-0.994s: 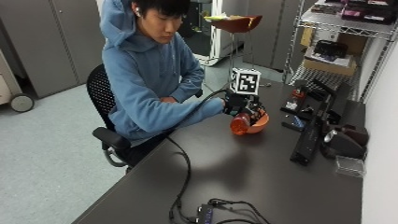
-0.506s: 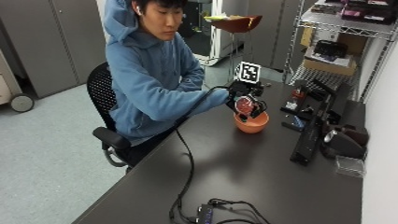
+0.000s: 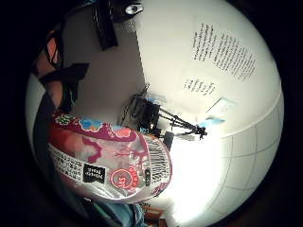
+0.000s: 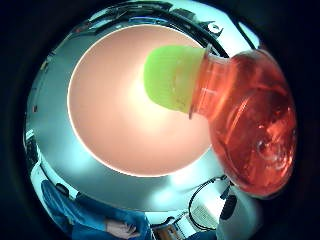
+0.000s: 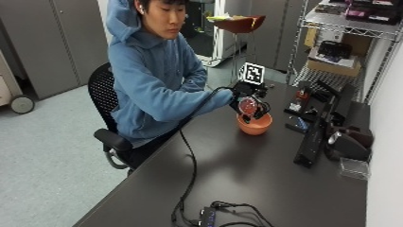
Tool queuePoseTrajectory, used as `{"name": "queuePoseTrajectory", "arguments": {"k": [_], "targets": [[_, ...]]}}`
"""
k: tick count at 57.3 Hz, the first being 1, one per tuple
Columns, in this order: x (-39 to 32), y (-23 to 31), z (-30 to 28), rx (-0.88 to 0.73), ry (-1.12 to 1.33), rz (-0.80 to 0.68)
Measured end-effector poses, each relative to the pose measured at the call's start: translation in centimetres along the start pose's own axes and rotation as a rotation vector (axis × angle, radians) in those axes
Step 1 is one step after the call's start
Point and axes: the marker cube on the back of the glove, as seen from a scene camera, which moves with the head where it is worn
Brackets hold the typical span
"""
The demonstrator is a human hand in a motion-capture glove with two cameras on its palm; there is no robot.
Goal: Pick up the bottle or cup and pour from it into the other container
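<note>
A: What takes up the most room?

B: The long dark matte table (image 5: 264, 179). The person in the blue hooded sweatshirt (image 5: 157, 80) sits at its edge on a black mesh office chair (image 5: 104, 94), right arm reaching across the top.

A: And the task's things?

B: A round orange bowl (image 5: 255, 125) stands on the table around the middle of its far half. At about twelve o'clock from the bowl, just above its rim, the black-gloved right hand (image 5: 244, 92) holds a clear red plastic bottle with a lime-green cap (image 5: 250, 105), tipped over the bowl.

A: How are the fingers?

B: Curled round the bottle's body. The little finger side palm view shows the bottle's pink and red printed label (image 3: 111, 163), with a barcode, close against the palm. Exactly where each fingertip lies I cannot tell.

A: Is the cap on?

B: Yes. In the thumb side palm view the green cap (image 4: 172, 77) sits on the neck and points down over the bowl's pale orange inside (image 4: 125, 115); the red body (image 4: 250, 130) lies beyond the bowl's rim.

A: Anything else?

B: At three o'clock from the bowl, dark devices (image 5: 327, 127) stand well apart from it. A black cable (image 5: 189, 175) trails from the hand toward the near edge.
</note>
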Motion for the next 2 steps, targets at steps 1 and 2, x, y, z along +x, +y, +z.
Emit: {"name": "queuePoseTrajectory", "arguments": {"k": [1, 2], "targets": [[-0.03, 0.01, -0.03, 0.000, -0.001, 0.000], [-0.07, 0.00, -0.05, 0.000, -0.002, 0.000]]}}
